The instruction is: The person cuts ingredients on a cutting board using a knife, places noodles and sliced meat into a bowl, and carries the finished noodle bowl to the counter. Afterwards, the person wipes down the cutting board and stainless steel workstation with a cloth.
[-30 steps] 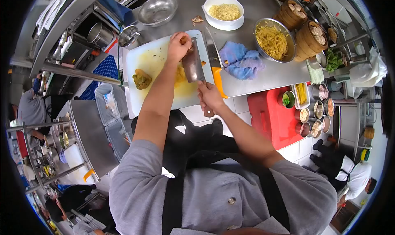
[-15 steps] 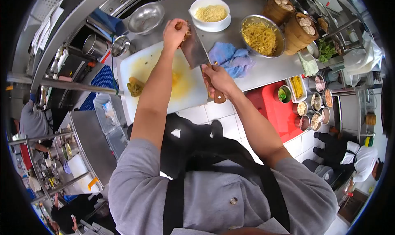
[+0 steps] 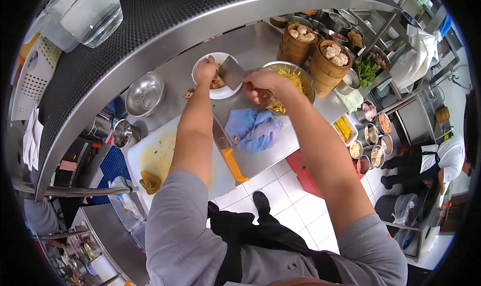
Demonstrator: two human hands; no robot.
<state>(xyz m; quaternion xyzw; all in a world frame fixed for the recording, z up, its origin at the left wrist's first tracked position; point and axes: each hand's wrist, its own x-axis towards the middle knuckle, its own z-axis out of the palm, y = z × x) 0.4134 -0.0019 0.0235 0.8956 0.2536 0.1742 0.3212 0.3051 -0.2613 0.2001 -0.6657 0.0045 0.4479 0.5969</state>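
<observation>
My left hand [image 3: 205,70] is over the white bowl [image 3: 214,92], its fingers bent down at the brown chopped food [image 3: 217,80] on the noodles. What its fingertips hold is hidden. My right hand [image 3: 264,87] is wrapped round the handle of a cleaver [image 3: 232,73], whose broad blade tilts over the bowl's right side. Under my right forearm sits a metal bowl of yellow shreds [image 3: 292,76]. The white cutting board [image 3: 155,155] carries yellow stains and a greenish-brown lump [image 3: 150,182] at its left. Beside the board lies an orange-handled knife [image 3: 233,164].
A blue cloth [image 3: 254,129] lies on the steel counter. An empty metal bowl [image 3: 145,93] stands left, and bamboo steamers [image 3: 328,61] stand right. A shelf edge [image 3: 200,23] arches across the top. Another person [image 3: 445,155] is at the far right.
Both hands, with the cleaver, have moved from the cutting board to the white bowl. Brown food now lies in that bowl. The view has shifted, showing the shelf overhead.
</observation>
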